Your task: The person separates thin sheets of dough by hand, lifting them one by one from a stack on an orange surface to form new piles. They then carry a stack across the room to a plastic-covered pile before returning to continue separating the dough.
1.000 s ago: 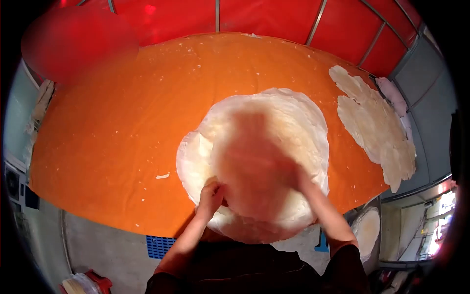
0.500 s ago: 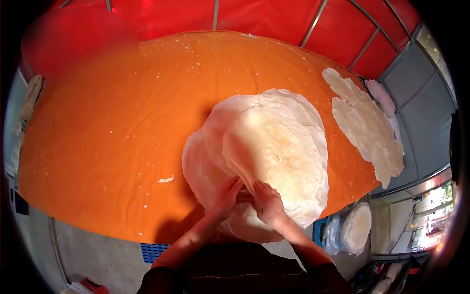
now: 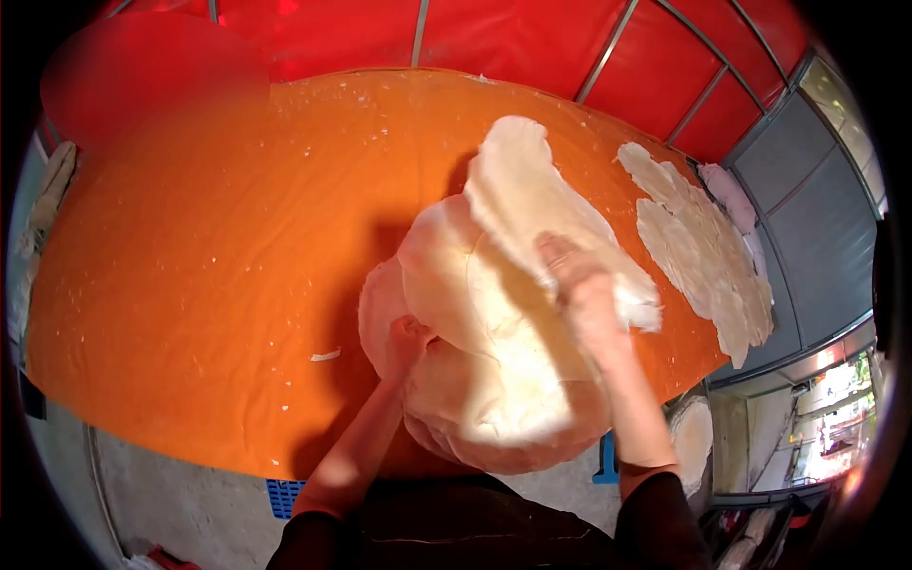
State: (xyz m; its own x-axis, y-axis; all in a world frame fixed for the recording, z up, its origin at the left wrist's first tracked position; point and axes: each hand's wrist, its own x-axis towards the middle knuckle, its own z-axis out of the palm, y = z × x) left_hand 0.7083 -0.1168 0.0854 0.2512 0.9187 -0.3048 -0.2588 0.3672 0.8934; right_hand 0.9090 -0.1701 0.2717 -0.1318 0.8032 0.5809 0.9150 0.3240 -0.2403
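Observation:
A pile of thin, pale round flatbread sheets (image 3: 446,380) lies at the near edge of the orange-covered table. My right hand (image 3: 581,280) grips a folded flatbread sheet (image 3: 532,195), raised over the pile's far right side. That sheet hangs in a long curve, its upper end pointing away from me and its lower end by my wrist. Over the pile's left side, my left hand (image 3: 408,337) is closed at the edge of another sheet, seemingly pinching it; the fingertips are hidden.
Orange cloth (image 3: 209,266) covers the wide table, dotted with crumbs and a small dough scrap (image 3: 325,356). More flatbread sheets (image 3: 703,256) lie along the right edge. Below stand a blue crate (image 3: 283,497) and a round pale stack (image 3: 692,439). A red wall (image 3: 503,43) closes the far side.
Both hands were together at the pile's near middle. My right hand has swung up and right, lifting a sheet and folding it over; my left hand has shifted left and slightly away.

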